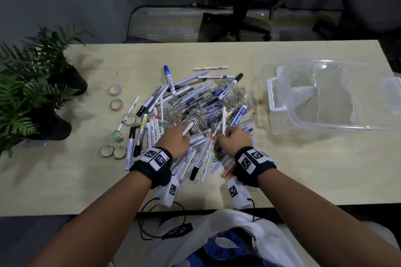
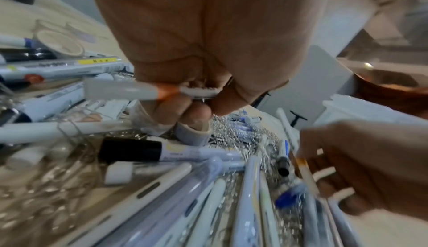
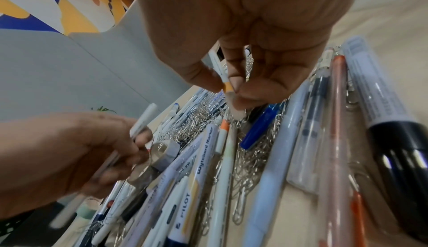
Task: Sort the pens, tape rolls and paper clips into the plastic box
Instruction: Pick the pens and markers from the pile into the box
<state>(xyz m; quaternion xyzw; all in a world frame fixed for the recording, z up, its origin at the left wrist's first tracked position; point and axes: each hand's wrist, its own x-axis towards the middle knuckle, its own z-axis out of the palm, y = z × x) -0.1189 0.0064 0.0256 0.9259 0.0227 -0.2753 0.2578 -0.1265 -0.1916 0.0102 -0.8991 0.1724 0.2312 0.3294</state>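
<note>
Pens (image 1: 191, 102), markers and a big silvery mess of paper clips (image 1: 236, 91) are heaped in the middle of the tabletop (image 1: 282, 171), reaching from about halfway back almost to the near edge.

Going left to right: two potted ferns (image 1: 32, 84) sit at the left edge. Next to them the tape rolls (image 1: 115, 89) are strung out in a loose line from mid-table toward the near side, six or so, all lying flat, with a pair touching each other closest to the near edge (image 1: 113, 151). One white pen lies across one of the rolls.

Then the pile itself. The left hand (image 1: 174, 141) is down on the near-left part of it, fingers curled round a white pen (image 1: 188, 129) whose tip pokes out toward the far side. The left wrist camera is pretty blurry, but that pen seems to have an orange band, and something small and pale is tucked in the same grip, can't tell what.

The right hand (image 1: 233, 138) is just beside it on the near-right part, pinching a thin white pen with an orange band (image 3: 227, 86) between thumb and fingertips, plus another white pen (image 1: 223, 121) sticking up from the fist.

The clear plastic box (image 1: 280, 102) with dividers sits at the right edge, well apart from the pile, with its clear lid (image 1: 258, 65) behind it toward the far side.
</note>
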